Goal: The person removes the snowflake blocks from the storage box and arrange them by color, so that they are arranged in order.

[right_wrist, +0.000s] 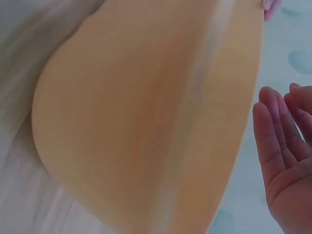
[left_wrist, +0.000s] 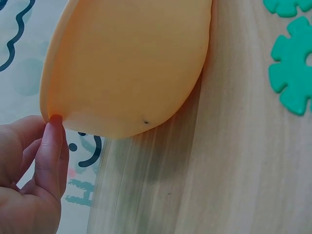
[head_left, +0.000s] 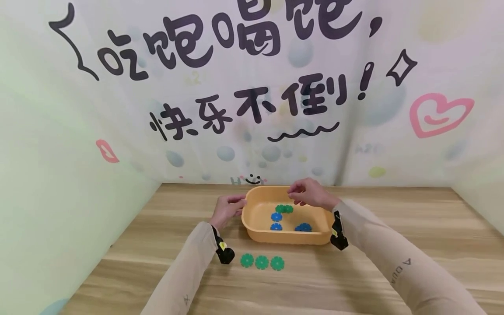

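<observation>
An orange plastic basin [head_left: 283, 237] stands on the table with green snowflake discs [head_left: 284, 208] and blue snowflake discs [head_left: 276, 217] inside. My left hand [head_left: 227, 210] pinches the basin's left rim; the left wrist view shows that hand [left_wrist: 39, 170] with its fingertips at the edge. Over the back right of the basin hovers my right hand [head_left: 311, 192], fingers loosely bent. Nothing shows between the fingers of the right hand [right_wrist: 287, 156] in the right wrist view. Three green discs [head_left: 261, 262] lie in a row on the table before the basin.
The wooden table [head_left: 157, 271] meets a printed fabric backdrop [head_left: 220, 170] right behind the basin. A pale side wall [head_left: 59, 197] rises along the table's left edge. Black wrist devices [head_left: 223, 251] sit on both forearms, the right one close to the basin's right end.
</observation>
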{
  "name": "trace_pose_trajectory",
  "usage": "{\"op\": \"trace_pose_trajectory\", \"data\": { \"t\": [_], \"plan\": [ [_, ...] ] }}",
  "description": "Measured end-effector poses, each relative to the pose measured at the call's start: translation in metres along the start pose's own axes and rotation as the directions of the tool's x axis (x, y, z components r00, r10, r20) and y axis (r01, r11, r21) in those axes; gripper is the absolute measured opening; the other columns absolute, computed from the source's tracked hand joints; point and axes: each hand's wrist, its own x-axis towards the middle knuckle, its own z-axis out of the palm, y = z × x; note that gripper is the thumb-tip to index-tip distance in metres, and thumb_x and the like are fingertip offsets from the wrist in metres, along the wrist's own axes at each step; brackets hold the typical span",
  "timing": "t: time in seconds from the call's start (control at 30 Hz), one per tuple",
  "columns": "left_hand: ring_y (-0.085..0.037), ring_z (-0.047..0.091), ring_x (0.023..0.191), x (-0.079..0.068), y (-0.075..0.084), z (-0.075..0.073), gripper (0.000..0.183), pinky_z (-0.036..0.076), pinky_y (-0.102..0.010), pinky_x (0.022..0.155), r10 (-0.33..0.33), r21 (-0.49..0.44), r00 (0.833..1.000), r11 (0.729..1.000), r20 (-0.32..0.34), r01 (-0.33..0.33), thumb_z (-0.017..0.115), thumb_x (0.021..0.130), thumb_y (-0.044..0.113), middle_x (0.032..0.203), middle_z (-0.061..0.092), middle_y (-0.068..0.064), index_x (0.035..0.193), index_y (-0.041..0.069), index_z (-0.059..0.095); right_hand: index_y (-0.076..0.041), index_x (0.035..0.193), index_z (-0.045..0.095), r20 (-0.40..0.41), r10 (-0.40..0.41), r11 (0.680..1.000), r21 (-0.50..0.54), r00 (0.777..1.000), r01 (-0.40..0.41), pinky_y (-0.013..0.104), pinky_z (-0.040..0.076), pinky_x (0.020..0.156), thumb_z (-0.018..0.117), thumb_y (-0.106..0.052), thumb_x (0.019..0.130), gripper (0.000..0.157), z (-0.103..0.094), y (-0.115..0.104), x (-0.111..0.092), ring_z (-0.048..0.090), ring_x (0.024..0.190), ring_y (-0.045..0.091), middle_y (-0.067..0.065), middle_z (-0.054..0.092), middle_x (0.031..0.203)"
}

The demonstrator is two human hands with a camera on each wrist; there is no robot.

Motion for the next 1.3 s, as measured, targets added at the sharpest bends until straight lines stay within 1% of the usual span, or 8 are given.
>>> {"op": "trace_pose_trajectory", "data": {
  "t": [0.2,0.4,0.63,0.9,1.0,1.07,1.2,1.3],
  "plan": [
    [-0.016,0.061,0.077,0.002,0.002,0.002,0.026,0.053,-0.028,0.066,0.012,0.016,1.000,1.000,0.006,-0.012,0.064,0.081,0.009,0.097,0.063,-0.013,0.106,0.002,0.064,0.010,0.102,0.056,0.019,0.050,0.997,0.058,0.999,-0.051,0.037,0.053,0.066,0.054,-0.006,0.087,0.022,0.005,0.020,0.007,0.060,0.079,0.034,0.019,0.061,0.088],
    [-0.016,0.062,0.077,0.002,-0.001,-0.002,0.025,0.054,-0.028,0.065,0.068,-0.003,0.997,0.998,0.022,-0.068,0.065,0.081,0.011,0.094,0.064,-0.012,0.104,0.002,0.065,0.009,0.105,0.055,0.037,0.097,0.995,0.020,0.995,-0.098,0.034,0.053,0.067,0.054,-0.008,0.088,0.025,0.018,0.033,0.012,0.059,0.074,0.026,0.019,0.060,0.091],
    [-0.024,0.062,0.085,0.001,0.002,0.000,0.027,0.053,-0.028,0.066,-0.005,0.000,1.000,1.000,-0.003,0.005,0.062,0.082,0.006,0.102,0.062,-0.016,0.108,0.000,0.063,0.005,0.109,0.057,0.112,0.028,0.975,-0.224,0.993,-0.002,0.037,0.048,0.080,0.054,-0.009,0.087,0.026,0.026,0.033,0.013,0.053,0.087,0.023,0.015,0.059,0.103],
    [-0.022,0.062,0.084,0.002,0.001,0.001,0.026,0.053,-0.027,0.066,-0.008,-0.017,1.000,1.000,-0.001,0.008,0.062,0.082,0.006,0.103,0.062,-0.016,0.108,0.001,0.063,0.009,0.118,0.050,0.174,0.022,0.973,-0.230,0.985,0.019,0.044,0.040,0.091,0.053,-0.006,0.086,0.035,0.028,0.034,0.015,0.049,0.106,0.033,0.021,0.053,0.115],
    [-0.021,0.062,0.083,0.003,0.000,0.001,0.027,0.053,-0.027,0.065,-0.005,-0.017,1.000,1.000,0.001,0.005,0.062,0.082,0.006,0.103,0.062,-0.016,0.108,0.000,0.063,0.004,0.117,0.053,0.198,0.009,0.975,-0.221,0.980,0.036,0.043,0.042,0.090,0.056,-0.008,0.085,0.035,0.030,0.049,0.024,0.051,0.102,0.027,0.016,0.056,0.112],
    [-0.020,0.062,0.082,0.003,0.000,0.001,0.027,0.053,-0.026,0.064,-0.007,-0.016,1.000,1.000,0.000,0.007,0.063,0.082,0.006,0.102,0.062,-0.016,0.108,0.000,0.063,0.000,0.114,0.056,0.214,-0.046,0.981,-0.173,0.976,0.085,0.036,0.046,0.084,0.060,-0.012,0.083,0.034,0.032,0.071,0.035,0.053,0.095,0.021,0.010,0.059,0.106],
    [-0.019,0.062,0.081,0.002,0.001,0.001,0.027,0.053,-0.025,0.064,-0.013,-0.014,1.000,1.000,-0.004,0.013,0.063,0.081,0.006,0.102,0.062,-0.016,0.108,0.001,0.063,0.002,0.109,0.056,0.212,-0.010,0.991,-0.131,0.977,0.038,0.032,0.047,0.079,0.068,-0.013,0.077,0.036,0.033,0.074,0.036,0.053,0.088,0.020,0.008,0.059,0.097],
    [-0.019,0.062,0.081,0.002,0.001,0.001,0.027,0.053,-0.025,0.064,-0.020,-0.017,1.000,1.000,-0.009,0.020,0.063,0.081,0.006,0.101,0.062,-0.016,0.107,0.001,0.063,0.003,0.103,0.057,0.174,0.108,0.985,-0.154,0.979,-0.082,0.033,0.047,0.078,0.070,-0.008,0.075,0.033,0.033,0.049,0.024,0.051,0.084,0.022,0.010,0.057,0.092]
  ]
}}
